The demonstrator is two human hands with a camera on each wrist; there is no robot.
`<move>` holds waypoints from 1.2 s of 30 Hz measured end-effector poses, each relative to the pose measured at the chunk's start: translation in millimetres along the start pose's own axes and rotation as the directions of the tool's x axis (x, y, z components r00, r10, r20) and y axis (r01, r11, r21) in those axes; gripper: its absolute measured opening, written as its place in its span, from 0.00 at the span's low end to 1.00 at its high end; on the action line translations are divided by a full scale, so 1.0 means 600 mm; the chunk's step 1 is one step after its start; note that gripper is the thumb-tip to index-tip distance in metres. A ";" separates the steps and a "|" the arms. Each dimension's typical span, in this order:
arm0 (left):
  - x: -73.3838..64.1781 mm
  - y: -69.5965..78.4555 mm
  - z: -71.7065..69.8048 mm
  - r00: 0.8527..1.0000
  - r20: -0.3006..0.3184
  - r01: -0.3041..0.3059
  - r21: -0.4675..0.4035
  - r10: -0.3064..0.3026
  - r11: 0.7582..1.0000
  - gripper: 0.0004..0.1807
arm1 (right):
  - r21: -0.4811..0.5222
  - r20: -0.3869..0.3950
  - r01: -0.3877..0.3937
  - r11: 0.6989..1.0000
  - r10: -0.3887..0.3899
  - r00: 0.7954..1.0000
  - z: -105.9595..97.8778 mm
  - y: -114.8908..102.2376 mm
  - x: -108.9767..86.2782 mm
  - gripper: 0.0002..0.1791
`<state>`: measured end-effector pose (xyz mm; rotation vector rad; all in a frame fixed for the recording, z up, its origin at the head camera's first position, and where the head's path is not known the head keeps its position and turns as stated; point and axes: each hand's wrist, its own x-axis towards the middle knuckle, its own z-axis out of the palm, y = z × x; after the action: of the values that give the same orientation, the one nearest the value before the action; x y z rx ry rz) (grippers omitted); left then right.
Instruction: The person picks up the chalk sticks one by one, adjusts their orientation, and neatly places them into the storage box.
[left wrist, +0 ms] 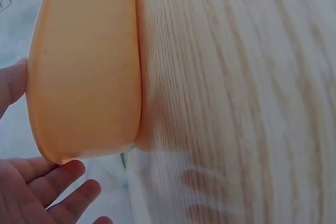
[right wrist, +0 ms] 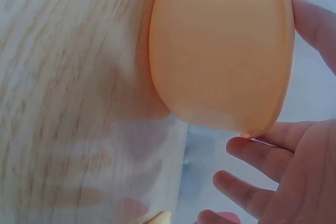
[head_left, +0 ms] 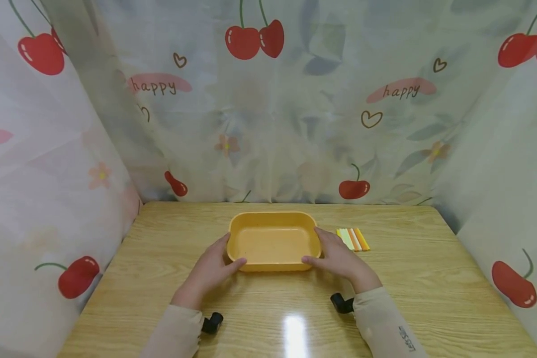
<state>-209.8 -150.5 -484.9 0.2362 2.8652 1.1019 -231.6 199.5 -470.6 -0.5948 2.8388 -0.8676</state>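
A yellow-orange plastic box (head_left: 273, 243), open at the top with rounded corners, sits on the wooden table. My left hand (head_left: 212, 268) grips its left end, thumb on the near rim and fingers around the side. At the opposite end my right hand (head_left: 340, 256) holds it the same way. In the left wrist view, the box's outer wall (left wrist: 89, 66) shows between thumb and index finger of the left hand (left wrist: 39, 192). The right wrist view shows the other end of the wall (right wrist: 220, 51) held by the right hand (right wrist: 294, 166), its lower fingers spread off the box.
Beyond the right hand lies a flat row of thin white, orange and yellow strips (head_left: 353, 239). The wooden table (head_left: 259, 308) is bounded by a printed curtain (head_left: 273, 124) at the back and both sides. A black wrist camera (head_left: 212, 323) sticks out by the left sleeve, another camera (head_left: 341, 303) by the right.
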 end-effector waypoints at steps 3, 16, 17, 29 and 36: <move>0.000 0.001 -0.001 1.000 0.005 0.005 -0.008 -0.005 1.000 0.51 | -0.003 -0.006 0.007 1.000 -0.007 1.000 -0.002 0.001 0.000 0.58; -0.002 0.007 -0.006 0.999 0.022 0.025 -0.018 -0.024 1.000 0.52 | 0.038 -0.009 -0.030 0.999 0.031 0.999 -0.025 0.001 -0.013 0.49; -0.002 0.007 -0.006 0.999 0.023 0.028 -0.018 -0.028 0.999 0.52 | 0.036 -0.012 -0.037 0.999 0.037 0.999 -0.027 0.001 -0.014 0.48; -0.001 0.005 -0.001 0.999 0.019 0.030 -0.035 -0.029 0.999 0.52 | 0.018 -0.119 -0.018 1.000 0.020 0.993 -0.052 0.020 -0.024 0.38; -0.002 0.005 -0.003 0.999 0.021 0.035 -0.026 -0.034 0.999 0.52 | 0.005 -0.196 -0.053 0.999 0.053 0.979 -0.075 0.031 -0.026 0.33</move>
<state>-208.4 -149.7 -481.1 0.1945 2.8237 1.1234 -233.6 243.1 -443.8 -0.4544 3.0128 -0.9674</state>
